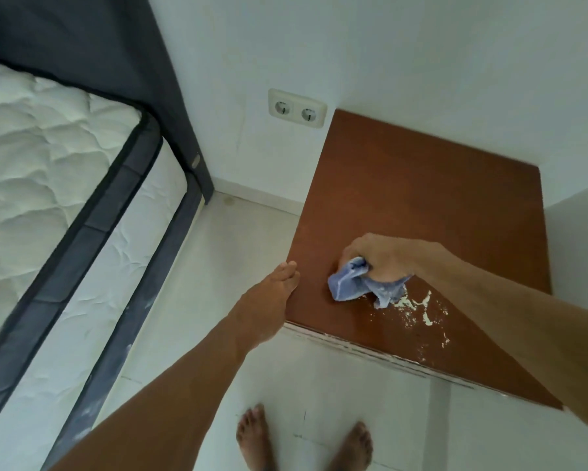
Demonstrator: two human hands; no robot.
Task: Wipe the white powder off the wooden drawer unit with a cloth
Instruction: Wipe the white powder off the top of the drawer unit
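Note:
The wooden drawer unit (431,212) stands in the room's corner, its brown top facing me. My right hand (384,256) is bunched around a crumpled blue cloth (357,283) and presses it onto the top near the front. White powder (418,309) lies in streaks and specks just right of the cloth, down to the front edge, partly under my right forearm. My left hand (272,297) rests flat against the unit's left side edge, fingers straight and together, holding nothing.
A mattress on a dark bed frame (58,198) fills the left side. A double wall socket (297,109) sits on the white wall left of the unit. My bare feet (306,440) stand on the pale tiled floor before the unit.

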